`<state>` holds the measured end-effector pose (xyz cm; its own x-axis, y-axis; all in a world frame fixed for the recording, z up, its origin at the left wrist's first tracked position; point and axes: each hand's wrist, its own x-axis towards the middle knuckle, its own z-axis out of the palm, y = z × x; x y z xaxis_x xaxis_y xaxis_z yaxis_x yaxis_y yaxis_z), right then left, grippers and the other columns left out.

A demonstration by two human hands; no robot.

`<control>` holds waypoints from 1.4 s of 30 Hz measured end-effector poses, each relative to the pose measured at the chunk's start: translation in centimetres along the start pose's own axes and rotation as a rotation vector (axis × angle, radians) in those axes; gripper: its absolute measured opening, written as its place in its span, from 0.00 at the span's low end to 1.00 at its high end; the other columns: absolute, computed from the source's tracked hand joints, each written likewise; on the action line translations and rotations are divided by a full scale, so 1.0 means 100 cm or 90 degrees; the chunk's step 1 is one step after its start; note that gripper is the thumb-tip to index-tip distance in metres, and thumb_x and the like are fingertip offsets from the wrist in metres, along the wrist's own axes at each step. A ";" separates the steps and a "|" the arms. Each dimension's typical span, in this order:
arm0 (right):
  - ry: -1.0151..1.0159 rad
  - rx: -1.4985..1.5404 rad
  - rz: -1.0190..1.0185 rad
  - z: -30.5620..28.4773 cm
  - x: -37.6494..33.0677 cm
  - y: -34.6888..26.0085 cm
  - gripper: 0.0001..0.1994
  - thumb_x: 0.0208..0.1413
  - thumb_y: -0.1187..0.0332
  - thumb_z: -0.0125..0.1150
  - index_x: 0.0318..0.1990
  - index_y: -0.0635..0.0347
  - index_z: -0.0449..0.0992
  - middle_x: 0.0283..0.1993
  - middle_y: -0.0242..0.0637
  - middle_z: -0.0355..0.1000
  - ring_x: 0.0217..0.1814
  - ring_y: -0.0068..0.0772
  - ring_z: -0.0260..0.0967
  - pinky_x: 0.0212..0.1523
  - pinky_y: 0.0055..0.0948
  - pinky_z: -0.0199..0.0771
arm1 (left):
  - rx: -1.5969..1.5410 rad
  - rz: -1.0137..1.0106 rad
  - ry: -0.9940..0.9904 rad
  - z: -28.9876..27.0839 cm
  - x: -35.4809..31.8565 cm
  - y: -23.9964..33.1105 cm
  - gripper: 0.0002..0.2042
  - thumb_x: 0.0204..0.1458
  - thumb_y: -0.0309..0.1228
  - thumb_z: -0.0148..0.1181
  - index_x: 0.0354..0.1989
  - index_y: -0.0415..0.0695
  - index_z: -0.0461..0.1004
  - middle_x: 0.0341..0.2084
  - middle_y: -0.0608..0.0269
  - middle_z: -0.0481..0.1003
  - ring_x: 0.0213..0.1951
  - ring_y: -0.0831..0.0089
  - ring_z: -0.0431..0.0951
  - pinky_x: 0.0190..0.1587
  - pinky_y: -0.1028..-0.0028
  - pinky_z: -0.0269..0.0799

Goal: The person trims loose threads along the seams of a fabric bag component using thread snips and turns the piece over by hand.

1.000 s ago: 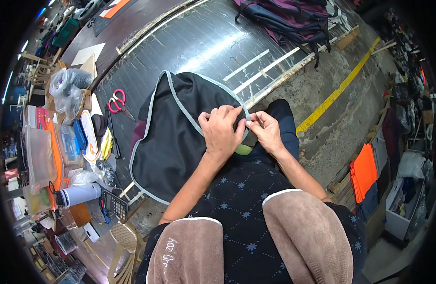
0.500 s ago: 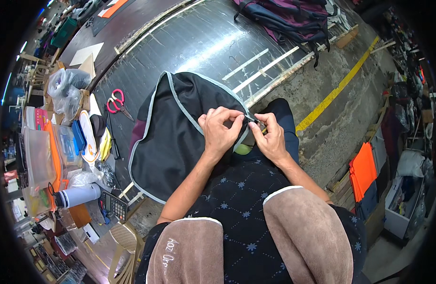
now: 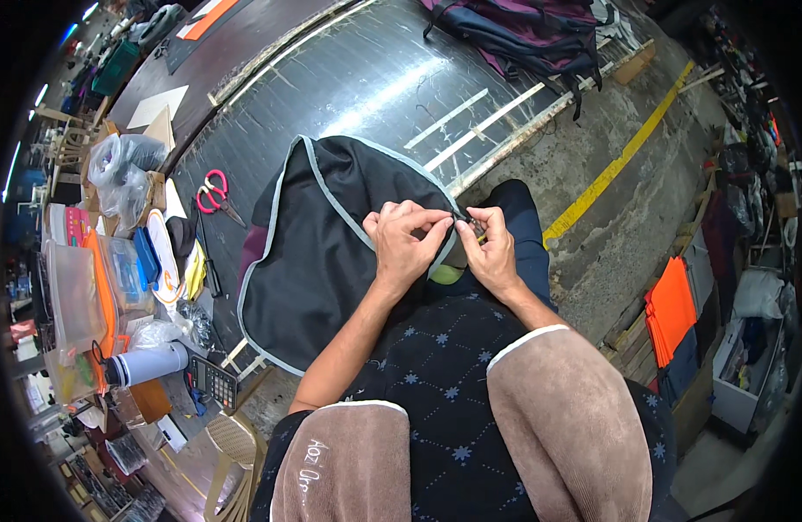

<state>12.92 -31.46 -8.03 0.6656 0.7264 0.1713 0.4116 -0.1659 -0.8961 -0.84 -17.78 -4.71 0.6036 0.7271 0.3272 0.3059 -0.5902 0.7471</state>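
Note:
A black fabric piece (image 3: pixel 305 270) with light grey binding along its edges lies over the table's near edge and reaches my lap. A dark maroon patch shows at its left side. My left hand (image 3: pixel 403 242) pinches the bound edge at the piece's right corner, thumb against forefinger. Close beside it, my right hand (image 3: pixel 491 248) is closed, thumb and forefinger together at the same corner. A small dark bit with a touch of yellow shows by the right fingers, too small to name. Just under the hands is something light green (image 3: pixel 445 275).
Pink-handled scissors (image 3: pixel 214 193) lie left of the fabric. A calculator (image 3: pixel 213 381), a pale bottle (image 3: pixel 149 364) and plastic bags (image 3: pixel 127 170) crowd the left side. A maroon and black backpack (image 3: pixel 523 35) sits at the table's far end. Orange sheets (image 3: pixel 671 309) stand at right.
Both hands stay at the fabric's corner, with only slight finger movement. The whole view has shifted a little.

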 end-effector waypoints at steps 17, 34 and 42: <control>-0.011 0.243 0.085 0.009 0.013 0.021 0.16 0.74 0.69 0.71 0.61 0.64 0.73 0.43 0.31 0.81 0.43 0.19 0.75 0.46 0.24 0.77 | -0.035 -0.010 0.000 -0.007 0.002 0.002 0.04 0.59 0.34 0.79 0.40 0.52 0.93 0.28 0.75 0.81 0.37 0.76 0.78 0.54 0.62 0.59; -0.273 0.470 0.258 0.012 0.045 -0.009 0.08 0.68 0.72 0.72 0.51 0.61 0.86 0.39 0.19 0.79 0.37 0.09 0.68 0.38 0.18 0.66 | -0.056 -0.178 -0.026 -0.021 0.018 0.012 0.11 0.64 0.37 0.74 0.34 0.43 0.85 0.21 0.64 0.84 0.21 0.72 0.82 0.29 0.68 0.73; -0.253 0.338 0.195 -0.002 0.044 -0.030 0.15 0.72 0.70 0.71 0.59 0.68 0.79 0.48 0.31 0.84 0.48 0.17 0.77 0.52 0.22 0.78 | -0.312 -0.263 -0.024 -0.014 0.012 -0.011 0.08 0.74 0.30 0.66 0.41 0.40 0.81 0.29 0.74 0.79 0.31 0.87 0.73 0.35 0.80 0.68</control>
<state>14.72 -27.86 -4.51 0.3841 0.9034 -0.1905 -0.1816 -0.1284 -0.9750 -1.50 -15.70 -4.32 0.5359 0.8423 -0.0576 0.1518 -0.0291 0.9880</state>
